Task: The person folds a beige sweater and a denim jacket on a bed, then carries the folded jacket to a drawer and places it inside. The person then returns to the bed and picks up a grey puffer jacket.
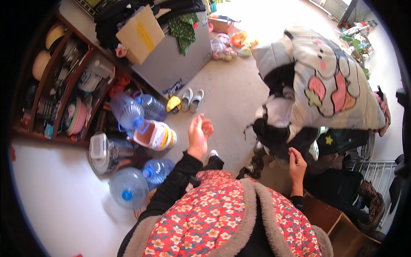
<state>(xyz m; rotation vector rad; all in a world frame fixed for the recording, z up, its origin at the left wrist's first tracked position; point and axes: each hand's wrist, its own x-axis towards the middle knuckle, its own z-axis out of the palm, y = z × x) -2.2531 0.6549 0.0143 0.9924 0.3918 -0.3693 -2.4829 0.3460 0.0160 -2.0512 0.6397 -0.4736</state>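
My left hand [199, 137] is raised over the grey floor in the middle, palm partly up. Its fingers are loosely curled and apart, with nothing in them. My right hand [297, 166] is off to the right, fingers pointing up and slightly bent; I see nothing in it. Just beyond it is a dark bundle of cloth [274, 133], and I cannot tell whether the fingertips touch it. Above that hangs a thick pale quilt [327, 77] with a cartoon print of a strawberry and an animal. A grey padded piece [274, 55] adjoins the quilt's left side.
Blue water jugs [128, 184], a pink-and-white bucket [155, 135] and a clear lidded container [107, 152] stand at left beside an open cabinet [60, 85]. Grey slippers [192, 99] lie ahead. A grey chest [180, 64] bears a cardboard box [140, 34]. A white rack [376, 169] is at right.
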